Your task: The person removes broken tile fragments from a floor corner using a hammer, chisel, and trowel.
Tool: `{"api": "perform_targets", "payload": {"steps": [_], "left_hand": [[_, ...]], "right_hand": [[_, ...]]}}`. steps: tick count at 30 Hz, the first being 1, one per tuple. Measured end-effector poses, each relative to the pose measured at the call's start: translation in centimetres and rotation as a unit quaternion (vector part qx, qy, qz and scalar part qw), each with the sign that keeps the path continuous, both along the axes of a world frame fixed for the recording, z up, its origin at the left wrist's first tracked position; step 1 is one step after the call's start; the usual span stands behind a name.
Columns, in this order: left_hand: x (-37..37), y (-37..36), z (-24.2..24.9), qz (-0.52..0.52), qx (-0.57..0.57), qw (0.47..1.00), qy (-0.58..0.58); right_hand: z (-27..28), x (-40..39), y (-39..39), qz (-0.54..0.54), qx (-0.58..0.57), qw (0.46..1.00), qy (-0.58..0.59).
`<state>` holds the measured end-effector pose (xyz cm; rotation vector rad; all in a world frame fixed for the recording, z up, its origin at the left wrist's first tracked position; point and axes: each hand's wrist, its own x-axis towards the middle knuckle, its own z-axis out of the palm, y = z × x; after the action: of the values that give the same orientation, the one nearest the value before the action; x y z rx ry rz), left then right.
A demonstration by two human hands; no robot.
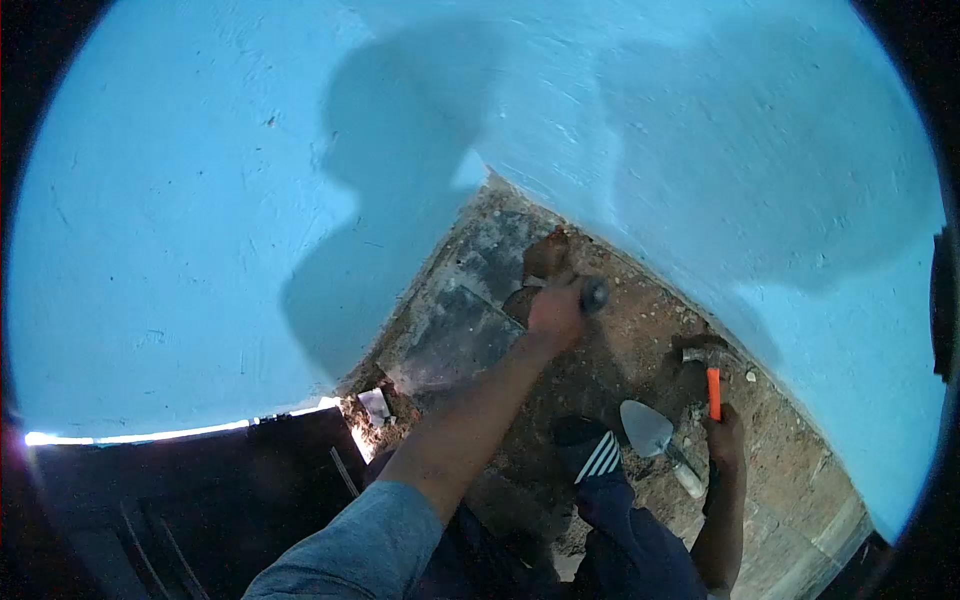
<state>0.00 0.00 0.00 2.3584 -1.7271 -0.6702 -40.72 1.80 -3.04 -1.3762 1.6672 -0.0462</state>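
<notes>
Grey sleeve fabric (370,545) fills the lower middle of the frame, nearest the lens, and from it the forearm runs up to the left hand (555,312) at the centre. That hand is clenched around a dark rod-like metal tool (594,294), whose rounded end sticks out to the right of the knuckles; what kind of tool it is cannot be told. Just beyond the fist sits a reddish-brown lump of rubble (547,255) against the foot of the bright blue plastered wall (200,200), with a grey slab of old flooring (455,335) to its left. Lower right, the right hand (724,432) grips the orange handle of a steel-headed hammer (711,375), head resting on brown dirt (640,350). Between the arms lie a pointed grey steel trowel (650,432) and a dark shoe with white stripes (592,450).
</notes>
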Motion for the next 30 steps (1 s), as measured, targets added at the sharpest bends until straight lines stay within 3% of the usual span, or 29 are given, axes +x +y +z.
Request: {"api": "perform_targets", "payload": {"steps": [2, 5, 8, 11, 17, 26, 30], "left_hand": [[-1.1, 0.4, 0.6, -0.010, -0.040, 0.999, 0.025], [-0.7, 1.3, 0.7, -0.005, -0.147, 0.987, 0.071], [0.5, 0.4, -0.6, -0.001, -0.240, 0.970, 0.042], [1.1, 0.2, 0.0, 0.013, -0.242, 0.970, 0.029], [1.6, 2.6, -4.0, -0.006, -0.203, 0.975, 0.089], [1.7, 3.8, -2.5, 0.001, -0.168, 0.983, 0.068], [1.6, 4.7, -1.3, -0.016, -0.066, 0.995, 0.075]], "right_hand": [[-1.6, -0.2, 0.4, -0.058, 0.009, 0.995, -0.075], [2.8, 2.4, 1.6, -0.085, 0.039, 0.992, -0.087], [1.9, 2.3, 2.0, -0.086, 0.052, 0.991, -0.093], [0.8, 1.8, 1.8, -0.068, 0.041, 0.994, -0.079], [1.2, 2.0, 1.8, -0.068, 0.051, 0.995, -0.053], [1.5, 2.4, 2.0, -0.061, 0.012, 0.996, -0.069], [-0.7, 1.0, 2.4, -0.027, 0.003, 0.998, -0.056]]}}
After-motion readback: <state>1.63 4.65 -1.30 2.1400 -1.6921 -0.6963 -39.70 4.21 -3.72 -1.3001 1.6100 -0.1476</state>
